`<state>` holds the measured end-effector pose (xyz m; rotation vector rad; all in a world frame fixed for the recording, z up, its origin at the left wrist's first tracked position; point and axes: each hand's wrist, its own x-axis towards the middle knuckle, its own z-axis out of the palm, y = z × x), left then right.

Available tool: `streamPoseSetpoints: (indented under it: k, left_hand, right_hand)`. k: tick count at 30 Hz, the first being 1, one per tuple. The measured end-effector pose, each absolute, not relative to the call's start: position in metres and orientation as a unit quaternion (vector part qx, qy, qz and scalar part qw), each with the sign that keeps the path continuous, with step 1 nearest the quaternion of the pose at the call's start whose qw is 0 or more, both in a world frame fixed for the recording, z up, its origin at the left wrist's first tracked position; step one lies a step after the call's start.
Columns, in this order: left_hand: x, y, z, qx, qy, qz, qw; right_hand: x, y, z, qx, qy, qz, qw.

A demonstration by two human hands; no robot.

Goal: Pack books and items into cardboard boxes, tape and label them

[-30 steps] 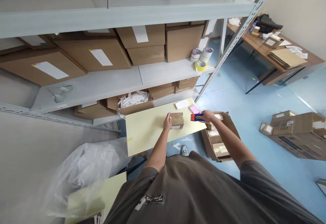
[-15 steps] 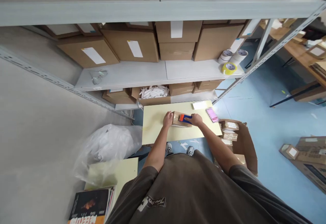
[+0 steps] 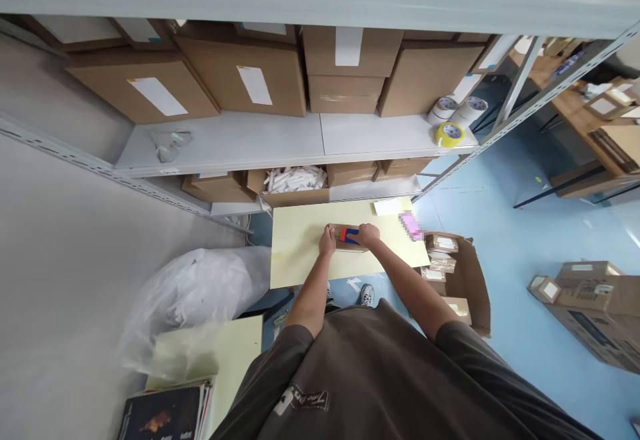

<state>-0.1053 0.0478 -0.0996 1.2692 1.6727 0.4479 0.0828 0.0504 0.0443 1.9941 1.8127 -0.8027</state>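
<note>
A small cardboard box lies on the pale yellow table in front of me. My left hand is closed around the box's left end. In my right hand, a blue and orange tape dispenser rests against the top of the box. The fingers of my right hand wrap round its blue handle. To the right on the same table lie a white paper slip and a pink blurred item.
A grey metal shelf with cardboard boxes rises behind the table. Tape rolls stand on it. At right, an open carton holds several small boxes. A plastic bag lies at left, near stacked magazines.
The tape dispenser and my right hand have moved left along the box, closer to my left hand. The left thumb now sits on the box's top. The whole view has shifted slightly.
</note>
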Motion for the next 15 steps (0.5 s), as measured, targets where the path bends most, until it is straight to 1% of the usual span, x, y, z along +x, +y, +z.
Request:
streamPoseSetpoints:
  k: [5, 9, 12, 15]
  left_hand:
    - [-0.052, 0.038, -0.095, 0.546, 0.669, 0.159, 0.478]
    - [0.004, 0.023, -0.094, 0.547, 0.684, 0.152, 0.457]
    - [0.020, 0.018, -0.095, 0.559, 0.682, 0.170, 0.439]
    - [0.020, 0.019, -0.096, 0.570, 0.688, 0.163, 0.418]
  right_hand:
    - [0.141, 0.040, 0.047, 0.706, 0.630, -0.284, 0.155]
    - [0.223, 0.012, 0.049, 0.729, 0.611, -0.256, 0.169]
    - [0.295, -0.018, 0.052, 0.760, 0.581, -0.228, 0.179]
    - [0.354, -0.043, 0.057, 0.777, 0.559, -0.227, 0.179]
